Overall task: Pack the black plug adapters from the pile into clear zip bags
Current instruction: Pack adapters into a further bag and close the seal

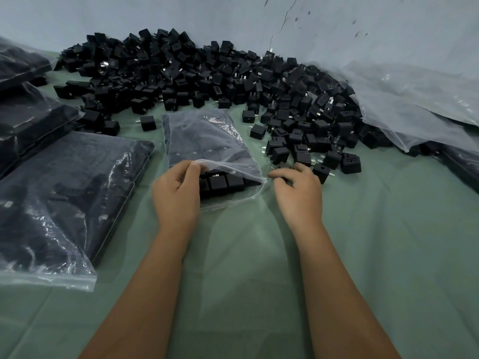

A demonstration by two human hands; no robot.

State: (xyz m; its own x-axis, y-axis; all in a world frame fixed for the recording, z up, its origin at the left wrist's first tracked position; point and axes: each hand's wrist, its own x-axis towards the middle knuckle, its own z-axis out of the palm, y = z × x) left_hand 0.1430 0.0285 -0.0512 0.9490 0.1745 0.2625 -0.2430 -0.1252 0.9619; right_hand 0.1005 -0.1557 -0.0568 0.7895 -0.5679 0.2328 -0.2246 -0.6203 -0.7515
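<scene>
Both forearms are reaching forward, left hand (176,193) pinching something with thumb and fingers, right hand (298,193) curling palm-down, maybe gripping, hard to tell.

No text, labels or brand marks can be made out anywhere, not on the adapters (181,73) or the bags (207,136).

Pale green cloth (259,268) creased across the work surface, grey-blue wall (233,19) behind, thin crack (285,19) running down it, dark scuff marks (355,22) at upper right, soft, even light throughout
</scene>
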